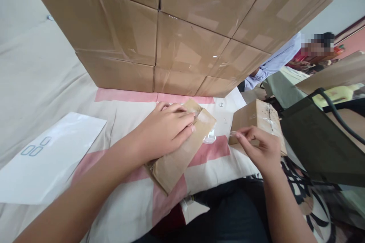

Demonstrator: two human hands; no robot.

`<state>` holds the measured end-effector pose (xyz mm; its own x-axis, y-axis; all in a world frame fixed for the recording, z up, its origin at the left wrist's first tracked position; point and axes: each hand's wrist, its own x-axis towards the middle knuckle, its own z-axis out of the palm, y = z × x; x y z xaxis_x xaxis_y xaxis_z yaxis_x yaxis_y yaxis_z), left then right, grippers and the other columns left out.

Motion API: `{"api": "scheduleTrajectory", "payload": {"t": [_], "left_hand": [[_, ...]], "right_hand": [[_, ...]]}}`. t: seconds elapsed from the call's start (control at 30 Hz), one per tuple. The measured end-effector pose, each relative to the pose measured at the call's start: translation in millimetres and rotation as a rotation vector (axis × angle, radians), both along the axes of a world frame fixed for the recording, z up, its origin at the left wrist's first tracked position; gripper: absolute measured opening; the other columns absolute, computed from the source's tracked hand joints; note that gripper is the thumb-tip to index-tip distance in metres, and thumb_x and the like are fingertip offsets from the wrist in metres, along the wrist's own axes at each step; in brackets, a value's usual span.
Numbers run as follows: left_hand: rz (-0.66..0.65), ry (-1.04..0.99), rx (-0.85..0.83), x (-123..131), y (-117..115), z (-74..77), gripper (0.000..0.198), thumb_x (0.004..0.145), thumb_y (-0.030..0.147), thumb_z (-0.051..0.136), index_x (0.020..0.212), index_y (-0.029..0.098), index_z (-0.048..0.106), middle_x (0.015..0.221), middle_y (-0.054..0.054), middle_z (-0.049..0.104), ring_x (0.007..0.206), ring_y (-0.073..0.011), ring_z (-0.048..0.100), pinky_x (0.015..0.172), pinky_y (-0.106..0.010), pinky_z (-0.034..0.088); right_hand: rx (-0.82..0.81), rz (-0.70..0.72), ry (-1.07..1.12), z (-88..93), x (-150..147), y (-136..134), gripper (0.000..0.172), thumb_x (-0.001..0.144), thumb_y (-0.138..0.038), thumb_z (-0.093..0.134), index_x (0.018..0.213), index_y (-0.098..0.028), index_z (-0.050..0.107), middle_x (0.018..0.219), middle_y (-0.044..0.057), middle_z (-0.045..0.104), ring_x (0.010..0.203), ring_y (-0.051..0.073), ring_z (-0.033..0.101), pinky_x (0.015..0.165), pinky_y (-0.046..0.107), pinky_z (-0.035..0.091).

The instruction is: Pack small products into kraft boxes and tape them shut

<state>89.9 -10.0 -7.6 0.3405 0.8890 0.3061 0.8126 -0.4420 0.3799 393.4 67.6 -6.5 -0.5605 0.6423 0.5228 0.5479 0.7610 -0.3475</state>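
My left hand (171,125) presses down on a small, flattened-looking cardboard box (182,159), with its fingers curled over the far side. The box lies at an angle on the cloth, and its near end looks torn. A clear plastic piece (210,137) sits by its right side. Between thumb and forefinger, my right hand (258,146) pinches a thin clear strip (233,133). Just behind that hand stands another cardboard box (245,117), dark specks and shiny tape on its right face.
A tall stack of taped cardboard boxes (182,45) rises ahead on the bed-like cloth surface (122,121). White paper (65,152) with printed outlines lies left. A dark chair (319,136) is at right. Behind the stack, a person's light sleeve (273,62) shows; another person is farther back.
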Motion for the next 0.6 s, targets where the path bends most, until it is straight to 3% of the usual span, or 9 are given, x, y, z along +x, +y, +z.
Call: {"api": "scheduleTrajectory", "payload": {"t": [0.1, 0.27, 0.43, 0.6], "left_hand": [[0.003, 0.032, 0.021, 6, -1, -1.4, 0.037, 0.104, 0.034, 0.035, 0.116, 0.021, 0.067, 0.124, -0.005, 0.071, 0.123, -0.0261, 0.056, 0.099, -0.045, 0.037], [0.023, 0.107, 0.047, 14, -5, -1.6, 0.038, 0.104, 0.034, 0.035, 0.118, 0.019, 0.066, 0.132, -0.005, 0.068, 0.125, -0.0275, 0.055, 0.099, -0.047, 0.039], [0.078, 0.160, 0.040, 28, -15, 0.2, 0.035, 0.103, 0.035, 0.037, 0.112, 0.017, 0.065, 0.139, -0.007, 0.064, 0.129, -0.0297, 0.053, 0.091, -0.047, 0.043], [0.194, 0.124, 0.036, 49, -29, -3.7, 0.034, 0.099, 0.036, 0.043, 0.117, 0.015, 0.062, 0.148, -0.013, 0.055, 0.134, -0.0325, 0.049, 0.096, -0.052, 0.045]], "right_hand": [[-0.172, -0.036, 0.082, -10.2, 8, -3, 0.024, 0.088, -0.021, 0.071, 0.069, -0.022, 0.056, 0.075, 0.001, 0.073, 0.070, 0.017, 0.070, 0.065, 0.027, 0.051], [-0.313, -0.091, 0.169, -14.7, 6, -13, 0.021, 0.088, -0.024, 0.073, 0.071, -0.022, 0.060, 0.072, 0.001, 0.071, 0.069, 0.016, 0.068, 0.066, 0.027, 0.050], [-0.567, 0.025, 0.343, -2.0, -25, -22, 0.032, 0.092, -0.028, 0.068, 0.065, -0.021, 0.054, 0.069, 0.002, 0.070, 0.066, 0.015, 0.064, 0.063, 0.028, 0.048], [-0.928, 0.191, 0.479, -1.4, -55, -21, 0.038, 0.093, -0.032, 0.067, 0.062, -0.021, 0.048, 0.065, 0.002, 0.068, 0.058, 0.015, 0.061, 0.058, 0.028, 0.046]]}}
